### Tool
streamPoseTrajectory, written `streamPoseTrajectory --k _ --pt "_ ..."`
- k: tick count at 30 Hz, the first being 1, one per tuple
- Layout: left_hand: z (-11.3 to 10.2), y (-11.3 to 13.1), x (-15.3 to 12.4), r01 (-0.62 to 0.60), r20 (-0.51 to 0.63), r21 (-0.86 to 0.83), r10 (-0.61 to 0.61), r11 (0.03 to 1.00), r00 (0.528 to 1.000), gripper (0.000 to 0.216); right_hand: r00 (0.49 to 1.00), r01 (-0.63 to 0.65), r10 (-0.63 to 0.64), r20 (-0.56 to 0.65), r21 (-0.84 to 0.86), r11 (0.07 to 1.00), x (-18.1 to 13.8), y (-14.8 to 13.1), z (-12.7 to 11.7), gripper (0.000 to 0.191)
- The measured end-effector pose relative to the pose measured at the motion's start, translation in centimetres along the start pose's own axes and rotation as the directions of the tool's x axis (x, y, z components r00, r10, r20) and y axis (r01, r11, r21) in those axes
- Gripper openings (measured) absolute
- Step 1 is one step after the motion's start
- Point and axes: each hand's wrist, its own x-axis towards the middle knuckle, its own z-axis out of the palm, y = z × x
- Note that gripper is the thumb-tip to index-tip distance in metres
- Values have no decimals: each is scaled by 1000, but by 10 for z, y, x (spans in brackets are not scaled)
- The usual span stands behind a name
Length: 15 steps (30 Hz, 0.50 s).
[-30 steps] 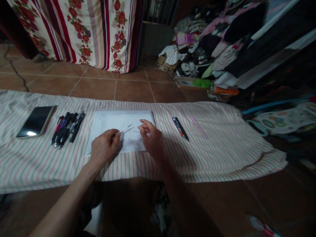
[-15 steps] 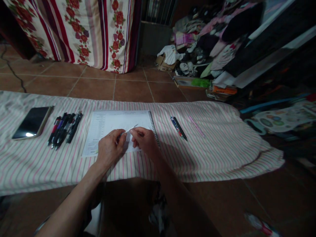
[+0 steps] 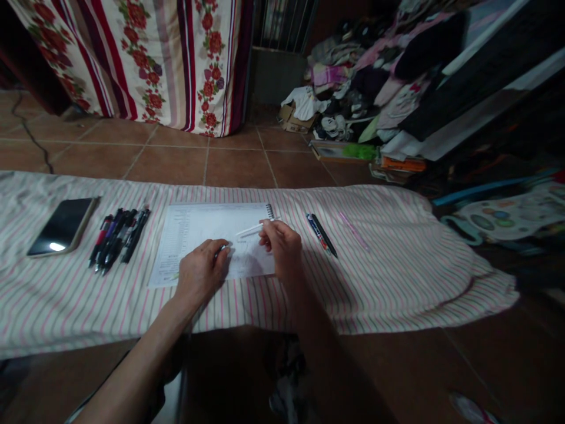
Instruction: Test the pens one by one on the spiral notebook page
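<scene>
My right hand is closed, pinching a thin white pen refill that points left above the printed page. My left hand rests on the lower part of the spiral notebook. Its fingers are closed around a dark pen barrel, mostly hidden by the thumb and fingers. The two hands are apart, with the refill's free end between them. Right of the notebook lie a dark pen and a pen with a colourful print, side by side. A pink pen lies farther right.
Several pens lie bunched left of the notebook, beside a smartphone. All rest on a striped cloth over a long low surface. Beyond are a tiled floor, a floral curtain and a heap of clothes.
My right hand has moved right, away from the left hand, drawing the white refill with it. My left hand stays near its place with the dark barrel.
</scene>
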Motion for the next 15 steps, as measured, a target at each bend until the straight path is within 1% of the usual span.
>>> streamPoseTrajectory --k 2,5,9,11,15 --pt "-1 -3 0 6 13 18 -6 1000 1000 32 996 -25 27 -84 22 999 6 3 -6 28" --pt "-2 -7 -1 4 18 42 -5 999 1000 34 990 -53 56 -133 29 998 13 9 -13 27" --pt "-3 -10 -2 -17 7 28 17 999 1000 32 988 -43 26 -150 -107 993 16 14 -20 28" --pt "-2 -10 -3 -30 3 14 30 999 1000 31 992 -4 -17 -125 -164 986 17 16 -22 28" --pt "-1 -13 -2 -55 -22 0 55 998 998 31 998 -1 -7 -63 -119 993 19 21 -20 30"
